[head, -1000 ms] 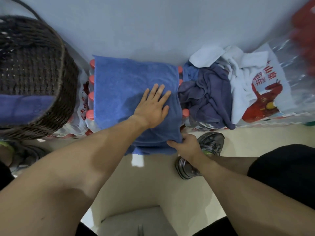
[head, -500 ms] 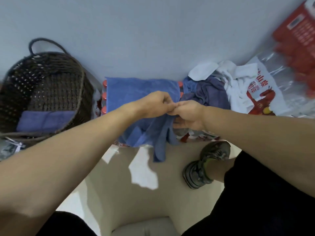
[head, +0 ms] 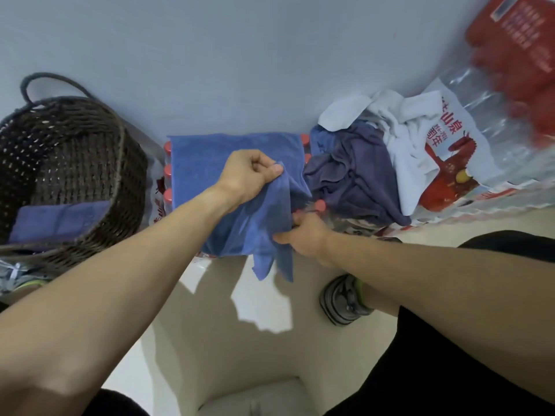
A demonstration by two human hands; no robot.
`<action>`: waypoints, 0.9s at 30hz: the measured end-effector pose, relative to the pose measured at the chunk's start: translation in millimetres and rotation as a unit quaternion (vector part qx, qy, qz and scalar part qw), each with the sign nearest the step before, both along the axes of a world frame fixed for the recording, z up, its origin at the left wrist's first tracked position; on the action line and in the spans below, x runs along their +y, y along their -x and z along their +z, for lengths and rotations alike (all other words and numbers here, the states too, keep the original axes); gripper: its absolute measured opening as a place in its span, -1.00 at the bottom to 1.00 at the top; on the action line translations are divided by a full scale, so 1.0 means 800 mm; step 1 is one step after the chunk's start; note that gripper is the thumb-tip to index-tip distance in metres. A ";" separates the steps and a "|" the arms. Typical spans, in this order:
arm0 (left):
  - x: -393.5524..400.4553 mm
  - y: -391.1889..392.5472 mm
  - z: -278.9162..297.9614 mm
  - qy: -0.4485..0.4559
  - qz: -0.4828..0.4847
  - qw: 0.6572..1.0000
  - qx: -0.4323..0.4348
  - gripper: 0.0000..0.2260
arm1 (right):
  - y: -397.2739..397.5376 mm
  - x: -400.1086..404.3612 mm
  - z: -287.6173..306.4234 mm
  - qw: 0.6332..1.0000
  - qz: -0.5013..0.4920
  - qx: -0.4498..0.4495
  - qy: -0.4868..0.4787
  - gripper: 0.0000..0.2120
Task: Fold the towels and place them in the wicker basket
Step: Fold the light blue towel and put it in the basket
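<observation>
A blue towel (head: 210,163) lies over a pack of red-capped bottles against the wall. My left hand (head: 249,172) pinches a raised fold of it near its right edge. My right hand (head: 303,232) grips the towel lower down, where two corners hang over the front. The dark wicker basket (head: 126,163) stands at the left and holds one folded purple-blue towel (head: 57,220). A heap of unfolded towels sits to the right: a dark purple one (head: 360,178) and a white one (head: 399,127).
Red-capped bottles (head: 167,172) show between the basket and the blue towel. A plastic-wrapped pack with red print (head: 450,163) and a red pack (head: 516,55) fill the right side. My shoe (head: 342,301) rests on the pale floor below the right hand.
The towel lay flat under my left palm a second ago. Both hands then lifted its near edge together; now they have parted, the left hand staying high and the right hand dropping lower.
</observation>
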State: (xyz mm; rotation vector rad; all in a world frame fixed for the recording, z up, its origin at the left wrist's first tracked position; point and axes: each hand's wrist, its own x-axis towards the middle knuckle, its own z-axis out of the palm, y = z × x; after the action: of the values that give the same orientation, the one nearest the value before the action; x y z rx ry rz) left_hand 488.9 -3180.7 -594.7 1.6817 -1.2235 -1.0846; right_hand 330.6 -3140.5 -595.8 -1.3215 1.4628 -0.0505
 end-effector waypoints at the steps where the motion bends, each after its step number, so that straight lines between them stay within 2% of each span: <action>1: -0.002 0.000 -0.001 0.011 0.012 1.000 -0.005 -0.86 | 0.002 0.006 -0.001 1.000 0.014 0.017 -0.008 -0.89; 3: -0.006 -0.002 -0.004 0.020 0.028 0.999 -0.019 -0.87 | 0.003 0.015 0.005 0.997 0.038 0.050 -0.047 -0.90; 5: -0.008 -0.007 -0.002 0.005 -0.005 0.998 -0.068 -0.87 | 0.004 0.016 0.020 0.994 0.052 0.078 -0.057 -0.94; 8: -0.007 -0.022 0.020 -0.026 -0.108 0.968 -0.227 -0.71 | -0.002 0.007 0.057 0.998 -0.018 -0.009 -0.058 -0.93; 10: 0.000 -0.035 0.051 -0.032 -0.142 0.949 -0.279 -0.69 | -0.007 -0.002 0.083 0.993 -0.068 -0.070 -0.067 -0.89; 12: 0.017 -0.046 0.084 -0.067 -0.194 0.947 -0.248 -0.76 | -0.012 -0.010 0.105 0.982 -0.105 -0.125 -0.100 -0.83; 15: 0.066 -0.051 0.118 -0.123 -0.259 0.951 -0.113 -0.70 | -0.019 -0.017 0.126 0.971 -0.076 -0.170 -0.148 -0.78; 17: 0.097 -0.047 0.119 -0.117 -0.214 0.969 -0.038 -0.61 | -0.023 -0.018 0.133 0.964 -0.049 -0.198 -0.171 -0.78; 19: 0.116 -0.036 0.113 -0.096 -0.137 0.985 0.031 -0.59 | -0.026 -0.015 0.135 0.958 -0.038 -0.220 -0.181 -0.87; 21: 0.119 -0.030 0.108 -0.080 -0.099 0.991 0.041 -0.63 | -0.030 -0.009 0.132 0.957 -0.043 -0.226 -0.175 -0.96; 24: 0.116 -0.034 0.107 -0.073 -0.102 0.992 0.028 -0.75 | -0.026 -0.010 0.130 0.973 -0.016 -0.187 -0.135 -0.80; 27: 0.111 -0.044 0.111 -0.070 -0.096 0.993 0.010 -0.87 | -0.013 -0.023 0.134 0.989 0.117 -0.085 0.025 -0.74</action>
State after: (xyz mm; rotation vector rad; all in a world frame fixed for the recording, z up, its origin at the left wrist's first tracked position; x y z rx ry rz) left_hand 523.9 -3091.8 -505.8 1.6770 -1.3453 -1.3280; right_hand 341.4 -3158.5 -488.8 -1.4848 1.1643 -0.0458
